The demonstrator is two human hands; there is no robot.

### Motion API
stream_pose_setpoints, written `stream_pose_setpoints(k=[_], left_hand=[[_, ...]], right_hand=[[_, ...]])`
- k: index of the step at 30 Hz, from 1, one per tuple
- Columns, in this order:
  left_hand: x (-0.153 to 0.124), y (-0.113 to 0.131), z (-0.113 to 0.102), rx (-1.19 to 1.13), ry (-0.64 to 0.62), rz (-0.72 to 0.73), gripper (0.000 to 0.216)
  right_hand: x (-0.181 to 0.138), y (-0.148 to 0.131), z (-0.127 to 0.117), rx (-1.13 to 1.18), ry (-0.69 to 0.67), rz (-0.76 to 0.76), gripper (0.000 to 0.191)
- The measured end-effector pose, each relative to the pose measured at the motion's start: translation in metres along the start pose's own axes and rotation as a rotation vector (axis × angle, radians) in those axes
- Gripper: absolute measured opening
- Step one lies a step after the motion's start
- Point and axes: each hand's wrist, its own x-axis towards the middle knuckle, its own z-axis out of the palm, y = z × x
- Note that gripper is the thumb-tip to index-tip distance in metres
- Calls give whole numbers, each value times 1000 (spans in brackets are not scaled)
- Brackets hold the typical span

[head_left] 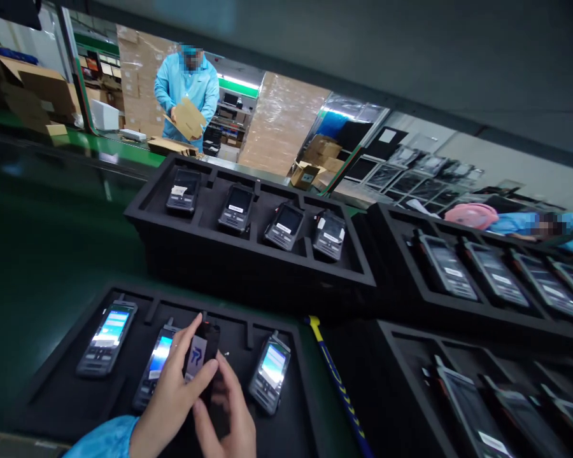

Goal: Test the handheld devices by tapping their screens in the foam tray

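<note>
My left hand [174,385] is closed along the left side of a dark handheld radio [197,357], with its thumb across the front. The radio has a stubby antenna and shows a pale screen with a blue logo. My right hand [229,407] grips its lower right part, which the fingers mostly hide. Both hands are over a black foam tray [296,381]. In that tray lie a lit radio [107,337] at the left, another lit radio [157,369] partly behind my left hand, and a third lit radio [270,372] at the right.
Behind stands a raised foam tray [172,245] with several dark-screened radios. More radio-filled trays [401,280] stand at the right. A yellow-and-blue strap-like item [337,375] lies between trays on the green surface [67,254]. Across the bench a person [186,89] holds cardboard.
</note>
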Motion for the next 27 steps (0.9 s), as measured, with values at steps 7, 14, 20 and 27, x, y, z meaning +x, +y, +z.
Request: stream_pose_setpoints(k=[7,14,20,27], left_hand=[[4,10,-7,-225,31,-142,66],[4,8,-6,-209,117,-137,67],[1,9,-5,-185,98,-115,65],[-1,7,-1,-175,154,-68,63]], right_hand=[[-1,-12,3,99,-141,-94,42],[2,-3,1,20,-149,-209,41],[9,-7,-3,-48,-106,-319,19],[7,-16,3,118,-78,-3,29]])
